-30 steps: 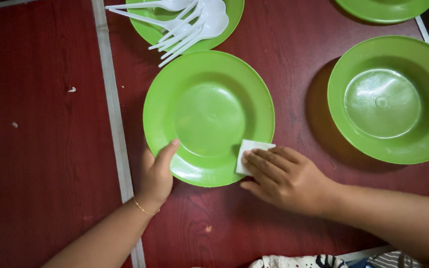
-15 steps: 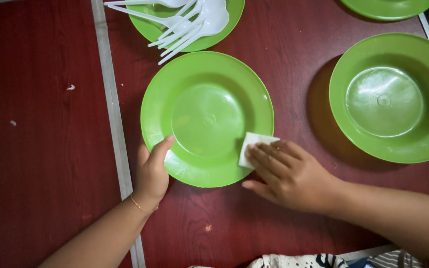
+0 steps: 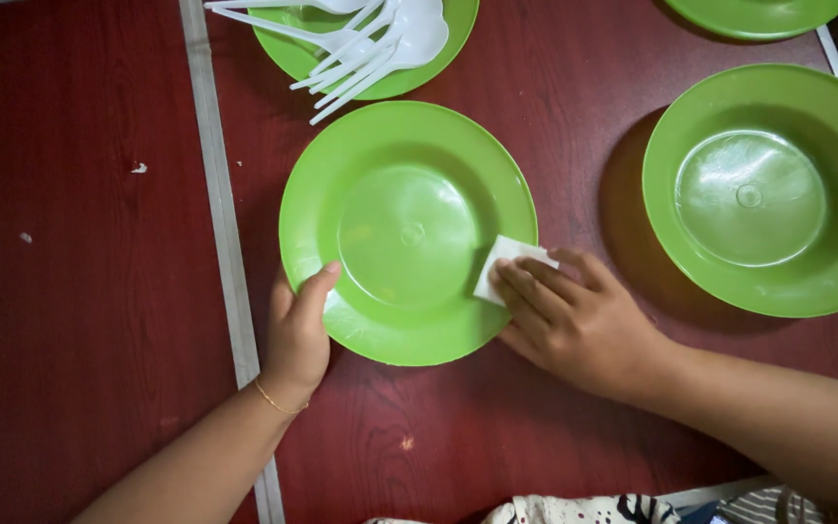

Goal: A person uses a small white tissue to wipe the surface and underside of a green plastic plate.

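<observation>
The green plate (image 3: 407, 233) lies flat on the dark red table (image 3: 89, 320), a little left of the frame's centre, and I judge the step in hand to be wiping its rim. To do it well I would keep the small folded white cloth (image 3: 508, 264) pressed flat and follow the curve of the rim, with the plate pinned so it cannot spin or slide (plastic this light shifts easily).

The cloth sits on the plate's right rim, under the fingertips (image 3: 526, 281) of my right hand (image 3: 579, 325); those fingers lie close together, flat on the cloth, pressing and not pinching. My left hand (image 3: 298, 340) clamps the lower left rim, thumb on top, the other fingers hidden beneath.

Further out, a second plate (image 3: 763, 189) lies at the right, another holding white plastic spoons (image 3: 370, 44) at the top.
</observation>
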